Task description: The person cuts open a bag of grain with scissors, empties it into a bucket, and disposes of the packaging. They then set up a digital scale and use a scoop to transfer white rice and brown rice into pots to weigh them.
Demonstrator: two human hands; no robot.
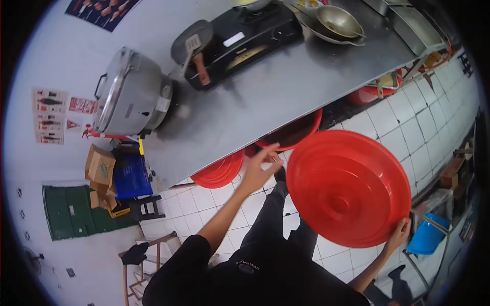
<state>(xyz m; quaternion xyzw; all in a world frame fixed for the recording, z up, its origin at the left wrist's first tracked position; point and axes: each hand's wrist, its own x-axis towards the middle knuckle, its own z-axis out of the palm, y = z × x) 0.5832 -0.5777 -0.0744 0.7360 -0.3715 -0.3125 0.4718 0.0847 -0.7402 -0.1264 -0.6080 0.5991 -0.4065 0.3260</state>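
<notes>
A large round red plastic lid (352, 188) fills the right of the centre in the head view, over the tiled floor. My right hand (400, 233) grips its lower right rim, with the fingers closed on the edge. To the left of the lid, my left hand (261, 167) hangs in the air, fingers apart and nothing in it. Just beyond that hand, under the table edge, stands an uncovered red tub (312, 125) with dark contents. Another red round lid or tub (219, 171) shows lower left of it, partly under the table.
A steel table (245, 109) carries a large rice cooker (135, 94), a black gas stove (250, 48) with a pan and spatula, and metal bowls (338, 23). A wooden chair (133, 270) stands lower left. At the right is a rack with a blue basin (430, 234).
</notes>
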